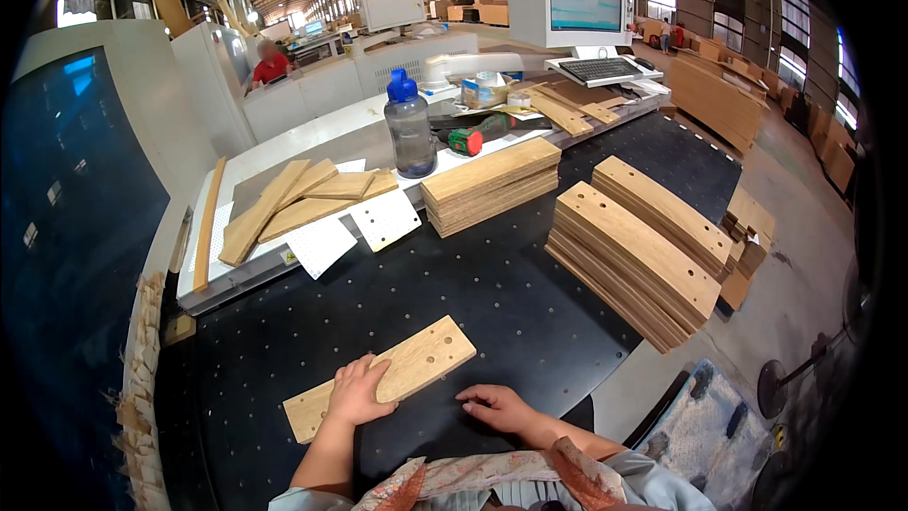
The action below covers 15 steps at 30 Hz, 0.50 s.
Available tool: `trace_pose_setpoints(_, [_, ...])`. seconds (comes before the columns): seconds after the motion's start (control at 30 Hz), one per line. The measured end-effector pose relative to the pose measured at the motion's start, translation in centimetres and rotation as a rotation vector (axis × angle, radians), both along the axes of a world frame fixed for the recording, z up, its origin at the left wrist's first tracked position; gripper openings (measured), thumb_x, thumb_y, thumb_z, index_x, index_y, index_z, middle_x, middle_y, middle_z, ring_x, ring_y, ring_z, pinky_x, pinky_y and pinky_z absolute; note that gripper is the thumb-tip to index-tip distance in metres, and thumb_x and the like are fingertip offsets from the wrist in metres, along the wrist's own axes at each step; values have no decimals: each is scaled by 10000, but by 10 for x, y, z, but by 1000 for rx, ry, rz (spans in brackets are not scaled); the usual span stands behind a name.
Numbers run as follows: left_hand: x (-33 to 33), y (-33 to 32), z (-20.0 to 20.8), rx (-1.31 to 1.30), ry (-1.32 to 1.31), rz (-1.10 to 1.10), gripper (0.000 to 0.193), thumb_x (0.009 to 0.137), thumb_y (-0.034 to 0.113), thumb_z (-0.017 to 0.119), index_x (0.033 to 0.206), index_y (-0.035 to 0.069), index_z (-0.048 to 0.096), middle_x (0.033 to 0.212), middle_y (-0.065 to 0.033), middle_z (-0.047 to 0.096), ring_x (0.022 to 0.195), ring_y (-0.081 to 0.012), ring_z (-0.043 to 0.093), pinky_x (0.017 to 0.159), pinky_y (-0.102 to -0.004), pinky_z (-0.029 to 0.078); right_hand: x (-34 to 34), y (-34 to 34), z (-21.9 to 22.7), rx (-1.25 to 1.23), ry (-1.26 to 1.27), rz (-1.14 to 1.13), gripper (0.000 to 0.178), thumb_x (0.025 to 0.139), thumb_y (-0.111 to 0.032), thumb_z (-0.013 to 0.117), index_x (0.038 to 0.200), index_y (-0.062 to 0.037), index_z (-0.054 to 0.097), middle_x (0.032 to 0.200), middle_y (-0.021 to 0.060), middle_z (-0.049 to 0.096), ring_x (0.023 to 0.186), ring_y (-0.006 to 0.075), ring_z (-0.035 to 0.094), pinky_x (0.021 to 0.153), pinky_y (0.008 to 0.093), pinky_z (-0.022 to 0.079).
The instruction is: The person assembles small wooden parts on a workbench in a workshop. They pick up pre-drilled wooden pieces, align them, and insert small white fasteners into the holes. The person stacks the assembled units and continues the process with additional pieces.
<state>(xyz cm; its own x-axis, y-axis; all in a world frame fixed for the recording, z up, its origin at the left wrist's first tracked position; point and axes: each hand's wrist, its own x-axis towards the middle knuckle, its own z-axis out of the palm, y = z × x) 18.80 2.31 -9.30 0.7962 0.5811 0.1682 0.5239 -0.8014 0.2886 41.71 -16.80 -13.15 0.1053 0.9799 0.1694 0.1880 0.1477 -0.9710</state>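
Note:
A light wooden board (430,356) with drilled holes lies at a slant on the black work table. My left hand (357,391) is laid over its left half, fingers across the top and thumb spread toward the near edge, gripping it. The hand covers part of the board. To the right of it, my right hand (498,409) hovers low near the table, holding nothing, its fingers loosely bent and a little apart. A tall stack of drilled boards (643,246) stands to the right, beside a second drilled stack (662,208).
Beyond the board is a stack of plain boards (492,175). Behind it stand a blue-capped water bottle (410,132) and a green-and-red power tool (465,140). Loose wood strips (284,203) and white perforated sheets (386,220) lie far left. A monitor (584,2) stands at the back.

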Motion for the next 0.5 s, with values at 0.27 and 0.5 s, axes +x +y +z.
trace_pose_setpoints(0.27, [-2, 1, -3, -8, -14, 8, 801, 548, 386, 791, 1276, 149, 556, 1345, -165, 467, 1234, -330, 441, 1022, -443, 318, -5, -1, -3, -15, -77, -65, 221, 886, -105, 624, 1096, -37, 628, 857, 58, 634, 761, 101, 576, 702, 245, 477])
trace_pose_setpoints(0.5, [-3, 3, -4, -29, 15, -6, 800, 579, 400, 771, 1307, 171, 530, 1377, -166, 440, 1289, -318, 393, 1052, -446, 295, -3, 1, -16, -4, -143, -80, 202, 885, -88, 626, 1082, -44, 635, 822, 22, 627, 736, 75, 567, 687, 225, 470])
